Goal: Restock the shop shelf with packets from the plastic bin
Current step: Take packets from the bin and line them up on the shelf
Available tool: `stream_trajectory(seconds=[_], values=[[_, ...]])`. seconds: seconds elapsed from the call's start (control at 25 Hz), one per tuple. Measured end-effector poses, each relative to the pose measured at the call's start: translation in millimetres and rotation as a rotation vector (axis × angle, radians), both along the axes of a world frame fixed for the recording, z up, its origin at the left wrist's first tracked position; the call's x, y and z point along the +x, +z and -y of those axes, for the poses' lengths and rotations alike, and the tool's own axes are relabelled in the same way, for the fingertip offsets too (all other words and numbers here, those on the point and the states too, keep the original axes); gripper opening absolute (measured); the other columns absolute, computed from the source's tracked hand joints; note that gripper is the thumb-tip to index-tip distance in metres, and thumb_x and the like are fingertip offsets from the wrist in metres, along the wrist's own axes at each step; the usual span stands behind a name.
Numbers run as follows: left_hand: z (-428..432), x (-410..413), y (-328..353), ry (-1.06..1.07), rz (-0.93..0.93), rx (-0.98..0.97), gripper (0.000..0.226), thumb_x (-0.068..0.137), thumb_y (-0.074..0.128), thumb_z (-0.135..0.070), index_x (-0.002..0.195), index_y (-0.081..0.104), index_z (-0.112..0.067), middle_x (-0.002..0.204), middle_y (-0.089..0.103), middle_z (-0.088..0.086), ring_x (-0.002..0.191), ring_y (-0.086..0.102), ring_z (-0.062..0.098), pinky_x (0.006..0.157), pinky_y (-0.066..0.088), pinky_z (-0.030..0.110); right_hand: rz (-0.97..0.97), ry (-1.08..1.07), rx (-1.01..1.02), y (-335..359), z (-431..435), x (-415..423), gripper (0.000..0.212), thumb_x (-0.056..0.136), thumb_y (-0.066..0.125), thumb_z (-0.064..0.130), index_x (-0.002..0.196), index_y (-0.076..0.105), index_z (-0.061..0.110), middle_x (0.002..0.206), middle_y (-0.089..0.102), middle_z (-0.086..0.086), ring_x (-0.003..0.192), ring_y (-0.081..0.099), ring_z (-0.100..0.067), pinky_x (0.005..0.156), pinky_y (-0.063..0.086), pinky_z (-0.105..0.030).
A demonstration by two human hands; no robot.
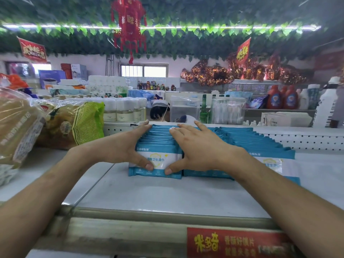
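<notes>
The person reaches both arms over the white shelf (149, 192). A row of blue and white packets (160, 135) stands on the shelf, one behind the other. The front packet (158, 162) faces the camera.

The left hand (122, 146) lies flat against the left side of the row. Its fingers are straight and point to the back. Its thumb presses on the face of the front packet. The right hand (197, 148) lies over the top and right side of the row. Its fingers are straight too, and its thumb also touches the front packet. The two thumbs are near each other, low on the packet. So each hand's grip is open. The hands press the row between them and do not curl tight round any packet.

Just to the right, touching the first row, is a second row of the same packets (260, 144). The right arm crosses in front of it.

On the left of the shelf lie big bags of bread (18, 127) and a bag with a green end (87, 123). Behind them stand small bottles with white caps (124, 110). A red label (232, 243) with yellow writing sits on the front edge of the shelf. Behind the shelf a person's head in a white cap (160, 104) shows. Far to the right stand red bottles (279, 98). A red lantern (128, 25) hangs from the leafy ceiling.
</notes>
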State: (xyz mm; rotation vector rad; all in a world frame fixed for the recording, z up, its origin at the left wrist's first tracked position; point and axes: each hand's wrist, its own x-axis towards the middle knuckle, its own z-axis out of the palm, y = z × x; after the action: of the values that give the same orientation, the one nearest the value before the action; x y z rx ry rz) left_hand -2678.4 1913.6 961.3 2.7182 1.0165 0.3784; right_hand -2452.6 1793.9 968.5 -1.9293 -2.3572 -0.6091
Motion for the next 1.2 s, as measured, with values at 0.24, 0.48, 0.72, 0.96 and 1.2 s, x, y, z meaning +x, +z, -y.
stream_trajectory(seconds=[0.24,0.48,0.72,0.96,1.2], values=[[31.5,5.6,14.9,-0.072,-0.023,0.281,0.114,0.074,0.061,-0.084,0.163,0.003,-0.042,0.162,-0.009,-0.032,0.148,0.001,-0.007,0.129,0.009,0.036,-0.047,-0.131,-0.073,36.7,56.5,60.6,0.122,0.07,0.045,0.096,0.163,0.005,0.029,0.172,0.009,0.006,0.158,0.008,-0.016,0.129,0.004,-0.046],[39.1,37.3,-0.7,-0.125,-0.336,0.556,0.117,0.079,0.036,-0.095,0.164,-0.006,-0.027,0.171,-0.004,-0.011,0.157,0.008,0.006,0.121,0.001,0.022,0.083,-0.126,-0.124,1.7,70.1,106.7,0.117,0.075,0.041,0.096,0.163,0.004,0.028,0.17,0.014,0.009,0.156,0.012,-0.01,0.129,-0.001,-0.041],[39.1,42.9,-3.0,-0.134,-0.275,0.617,0.115,0.081,0.032,-0.095,0.164,-0.007,-0.027,0.171,0.005,-0.01,0.156,0.019,0.009,0.123,0.014,0.023,0.022,-0.068,-0.056,2.7,65.6,110.5,0.112,0.077,0.046,0.092,0.162,0.01,0.028,0.168,0.02,0.008,0.154,0.018,-0.012,0.129,0.007,-0.039],[88.4,64.5,12.5,-0.192,-0.114,0.607,0.114,0.076,0.017,-0.099,0.161,-0.019,-0.031,0.168,-0.016,-0.015,0.151,-0.006,-0.004,0.119,-0.006,0.018,-0.175,-0.223,-0.172,33.1,119.3,170.9,0.126,0.064,0.063,0.091,0.162,0.004,0.039,0.17,0.009,0.016,0.153,0.018,-0.011,0.125,0.016,-0.034],[120.6,185.3,20.1,-0.332,-0.152,0.556,0.122,0.077,0.043,-0.093,0.165,0.002,-0.018,0.173,0.001,-0.004,0.158,0.013,0.014,0.125,0.017,0.033,-0.179,-0.242,-0.257,15.7,124.5,198.0,0.135,0.06,0.07,0.089,0.162,-0.001,0.036,0.169,0.006,0.019,0.153,0.013,-0.003,0.124,0.011,-0.025]])
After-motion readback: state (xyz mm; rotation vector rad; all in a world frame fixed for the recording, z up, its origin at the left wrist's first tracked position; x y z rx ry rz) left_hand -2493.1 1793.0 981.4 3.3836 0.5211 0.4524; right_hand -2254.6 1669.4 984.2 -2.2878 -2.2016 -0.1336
